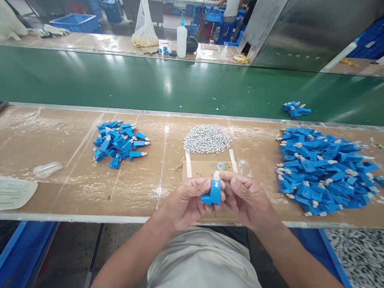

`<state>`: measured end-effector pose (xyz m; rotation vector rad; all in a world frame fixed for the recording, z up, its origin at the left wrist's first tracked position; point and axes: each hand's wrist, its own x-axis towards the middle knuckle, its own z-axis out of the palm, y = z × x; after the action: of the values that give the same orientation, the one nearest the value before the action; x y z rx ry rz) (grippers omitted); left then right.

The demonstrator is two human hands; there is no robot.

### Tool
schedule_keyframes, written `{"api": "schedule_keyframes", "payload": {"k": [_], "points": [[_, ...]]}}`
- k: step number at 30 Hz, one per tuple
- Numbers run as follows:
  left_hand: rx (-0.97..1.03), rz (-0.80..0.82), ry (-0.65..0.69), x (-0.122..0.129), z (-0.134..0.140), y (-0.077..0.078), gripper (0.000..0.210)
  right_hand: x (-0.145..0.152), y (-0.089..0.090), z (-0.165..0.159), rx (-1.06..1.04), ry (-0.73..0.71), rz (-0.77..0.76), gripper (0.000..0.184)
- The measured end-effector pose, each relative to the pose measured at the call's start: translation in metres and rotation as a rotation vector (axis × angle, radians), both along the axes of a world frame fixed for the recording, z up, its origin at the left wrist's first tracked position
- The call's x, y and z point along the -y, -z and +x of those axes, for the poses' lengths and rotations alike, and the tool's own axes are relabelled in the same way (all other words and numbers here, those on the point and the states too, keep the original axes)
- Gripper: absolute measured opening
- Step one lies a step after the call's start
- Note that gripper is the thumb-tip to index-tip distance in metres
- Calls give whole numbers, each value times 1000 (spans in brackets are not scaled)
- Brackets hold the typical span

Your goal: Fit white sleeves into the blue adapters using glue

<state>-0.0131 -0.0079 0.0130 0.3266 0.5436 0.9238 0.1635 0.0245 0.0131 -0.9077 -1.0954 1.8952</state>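
Note:
Just above the table's front edge, my left hand (189, 200) grips a small blue plastic part with a white tip (215, 194), its thumb on the near side. The part stands upright, tip pointing away from me, with a small pale piece showing in its upper face. My right hand (247, 196) is closed in from the other side, its fingertips against the tip and body; whether they also pinch something small is hidden. Beyond both hands lies a heap of small grey pieces (207, 139). Similar blue parts form a small pile (118, 142) on the left and a larger pile (324, 170) on the right.
Cardboard covers the worktable (75, 176). Behind it runs a green conveyor belt (144, 84) carrying a few blue parts (296, 109). A clear plastic cup (48, 169) lies at the left. A white bottle (181, 40) stands beyond the belt. Blue bins (333, 256) flank my lap.

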Motion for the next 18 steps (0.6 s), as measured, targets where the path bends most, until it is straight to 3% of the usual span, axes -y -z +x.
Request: {"api": "schedule_keyframes", "payload": {"k": [6, 11, 14, 18], "points": [[307, -81, 162, -2, -6, 11, 35, 5, -32, 3, 65, -122, -3, 37], [324, -142, 174, -6, -4, 8, 28, 7, -34, 0, 38, -122, -14, 37], [233, -104, 122, -6, -2, 10, 35, 6, -27, 1, 100, -109, 36, 42], [-115, -16, -18, 4, 2, 11, 44, 10, -18, 0, 304, -57, 110, 41]]}}
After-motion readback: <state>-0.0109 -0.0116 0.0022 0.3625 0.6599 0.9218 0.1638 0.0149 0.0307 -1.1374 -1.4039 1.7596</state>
